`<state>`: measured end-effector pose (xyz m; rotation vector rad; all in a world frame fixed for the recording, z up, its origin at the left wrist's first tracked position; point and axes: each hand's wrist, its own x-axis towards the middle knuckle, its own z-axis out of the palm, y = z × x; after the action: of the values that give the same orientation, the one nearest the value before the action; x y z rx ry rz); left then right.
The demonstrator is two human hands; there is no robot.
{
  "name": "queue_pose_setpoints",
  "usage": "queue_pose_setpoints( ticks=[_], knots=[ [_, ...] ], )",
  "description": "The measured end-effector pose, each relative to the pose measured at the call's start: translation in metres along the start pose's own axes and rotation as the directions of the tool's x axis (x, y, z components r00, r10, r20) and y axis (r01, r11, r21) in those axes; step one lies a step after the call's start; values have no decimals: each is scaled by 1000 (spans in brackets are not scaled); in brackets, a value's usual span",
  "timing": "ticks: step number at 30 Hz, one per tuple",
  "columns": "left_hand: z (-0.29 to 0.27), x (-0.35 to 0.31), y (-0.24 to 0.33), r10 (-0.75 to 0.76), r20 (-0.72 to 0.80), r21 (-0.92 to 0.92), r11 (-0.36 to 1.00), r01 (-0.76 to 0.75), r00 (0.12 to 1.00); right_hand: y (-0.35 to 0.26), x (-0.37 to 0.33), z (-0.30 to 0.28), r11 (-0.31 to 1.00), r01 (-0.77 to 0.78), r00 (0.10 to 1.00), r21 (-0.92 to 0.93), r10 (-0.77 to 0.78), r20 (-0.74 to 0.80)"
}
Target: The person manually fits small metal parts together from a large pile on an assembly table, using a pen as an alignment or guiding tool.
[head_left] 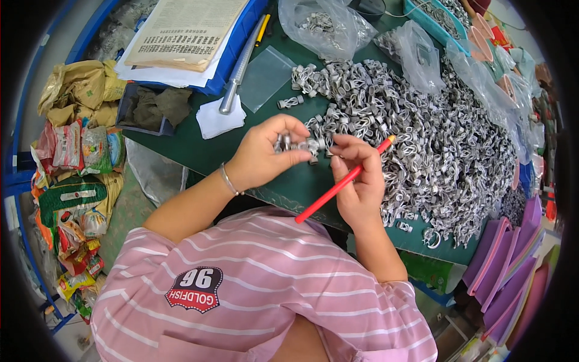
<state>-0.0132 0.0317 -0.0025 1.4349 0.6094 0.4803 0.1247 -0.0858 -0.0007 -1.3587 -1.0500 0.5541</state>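
Note:
My left hand point(262, 151), a bangle on its wrist, is closed around several small silvery metal rings point(289, 145) above the table's near part. Facing it, my right hand point(362, 181) keeps a red pen point(329, 194) between its fingers, tilted with the yellowish tip up to the right. The right fingertips come close to a ring at the left hand's fingers; whether they touch it is blurred. Just beyond and to the right spreads a large heap of similar grey metal rings point(416, 139). One small bundle of rings point(291, 102) lies apart on the green table point(187, 136).
At the back left, a blue tray point(244, 42) holds papers, beside a tapered metal rod point(241, 69), a clear bag point(265, 75) and white paper slips point(220, 117). A box with dark cloth point(160, 108) stands at the left edge. Plastic bags point(416, 57) border the heap.

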Motion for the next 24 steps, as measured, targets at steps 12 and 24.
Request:
queue_pose_setpoints(
  ticks=[12, 24],
  knots=[
    [7, -17, 12, 304, 91, 19, 952, -306, 948, 9, -6, -3, 871, -66, 991, 488, -2, 136],
    [13, -28, -8, -182, 172, -643, 724, 250, 968, -6, -11, 5, 951, 200, 976, 237, -215, 39]
  ],
)
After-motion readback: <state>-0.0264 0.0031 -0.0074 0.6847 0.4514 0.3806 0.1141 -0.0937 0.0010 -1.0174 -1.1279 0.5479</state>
